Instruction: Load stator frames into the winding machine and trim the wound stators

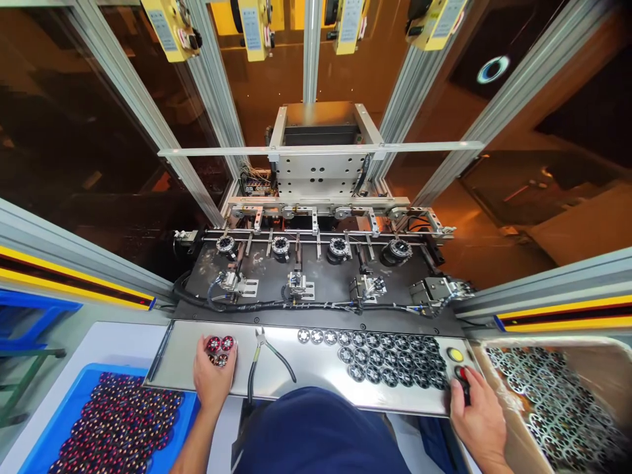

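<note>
My left hand [215, 375] curls around a small cluster of round red-and-black wound motor stators [228, 343] at the left part of the metal tray [182, 359]. At the tray's right end, my right hand [478, 408] has a finger at a red push button [461, 373]. A dark piece [466, 391] shows between its thumb and fingers; whether this is a loose part or the button's housing, I cannot tell. Close by is a yellow button [455, 355]. Rows of dark, silver-spoked rings [390, 359] lie just left of the right hand.
Side cutters [259, 359] lie on the tray. A blue bin [29, 454] of wound stators stands left, and a lined box [587, 345] of metal rings right. Ahead is a machine with several round fixtures [280, 247], framed by aluminium posts and yellow-black side strips [567, 317].
</note>
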Action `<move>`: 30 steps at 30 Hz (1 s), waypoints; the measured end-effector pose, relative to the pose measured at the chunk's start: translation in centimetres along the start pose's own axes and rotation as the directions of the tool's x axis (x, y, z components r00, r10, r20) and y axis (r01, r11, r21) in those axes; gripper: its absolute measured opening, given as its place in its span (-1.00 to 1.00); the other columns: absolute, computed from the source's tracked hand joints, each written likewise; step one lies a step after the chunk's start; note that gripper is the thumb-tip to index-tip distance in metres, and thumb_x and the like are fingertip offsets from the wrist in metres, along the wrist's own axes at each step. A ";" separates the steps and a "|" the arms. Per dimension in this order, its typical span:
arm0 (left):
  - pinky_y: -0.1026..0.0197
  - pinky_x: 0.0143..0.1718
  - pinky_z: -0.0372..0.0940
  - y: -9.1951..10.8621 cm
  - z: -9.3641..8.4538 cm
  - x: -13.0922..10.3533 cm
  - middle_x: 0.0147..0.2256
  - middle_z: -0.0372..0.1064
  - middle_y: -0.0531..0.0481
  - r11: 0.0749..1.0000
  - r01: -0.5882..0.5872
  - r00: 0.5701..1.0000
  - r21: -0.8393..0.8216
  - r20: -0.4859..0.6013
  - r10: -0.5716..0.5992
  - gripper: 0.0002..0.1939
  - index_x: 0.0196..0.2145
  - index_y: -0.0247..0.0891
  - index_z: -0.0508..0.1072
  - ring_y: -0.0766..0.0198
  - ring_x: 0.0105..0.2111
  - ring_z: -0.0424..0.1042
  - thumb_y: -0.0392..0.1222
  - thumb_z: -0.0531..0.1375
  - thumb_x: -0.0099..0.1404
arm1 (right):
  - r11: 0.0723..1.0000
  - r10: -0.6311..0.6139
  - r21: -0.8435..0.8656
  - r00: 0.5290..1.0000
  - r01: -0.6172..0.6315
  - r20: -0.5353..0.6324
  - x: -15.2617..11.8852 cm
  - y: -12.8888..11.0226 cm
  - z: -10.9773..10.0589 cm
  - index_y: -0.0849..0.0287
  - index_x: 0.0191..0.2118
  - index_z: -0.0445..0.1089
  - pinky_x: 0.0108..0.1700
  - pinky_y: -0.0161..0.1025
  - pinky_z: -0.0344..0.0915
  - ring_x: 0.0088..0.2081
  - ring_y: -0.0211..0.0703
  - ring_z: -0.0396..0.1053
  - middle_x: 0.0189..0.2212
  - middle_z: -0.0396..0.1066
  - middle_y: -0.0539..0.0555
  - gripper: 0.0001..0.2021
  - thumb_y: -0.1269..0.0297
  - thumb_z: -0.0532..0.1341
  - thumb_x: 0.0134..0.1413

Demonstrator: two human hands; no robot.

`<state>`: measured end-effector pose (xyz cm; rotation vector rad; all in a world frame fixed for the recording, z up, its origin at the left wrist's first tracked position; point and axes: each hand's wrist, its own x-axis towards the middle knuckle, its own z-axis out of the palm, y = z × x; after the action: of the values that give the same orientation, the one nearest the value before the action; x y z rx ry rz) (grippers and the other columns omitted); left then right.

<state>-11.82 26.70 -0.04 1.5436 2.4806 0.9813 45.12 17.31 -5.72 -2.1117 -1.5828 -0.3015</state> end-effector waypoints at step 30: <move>-0.19 0.14 0.27 0.3 -0.2 0.1 0.09 0.37 -0.37 0.999 0.044 0.999 -0.016 0.012 -0.044 0.01 0.32 -0.43 0.06 -0.21 0.09 0.38 0.23 0.26 0.09 | 0.999 0.021 0.039 1.000 -0.020 -0.014 -0.2 -0.5 0.0 0.36 0.11 0.31 0.14 0.14 0.28 0.09 0.23 0.33 0.05 0.36 0.39 -0.47 -0.01 -0.05 0.33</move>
<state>-11.67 26.83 0.30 1.4790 2.4813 0.9805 44.61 17.19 -5.68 -2.0902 -1.5455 -0.2763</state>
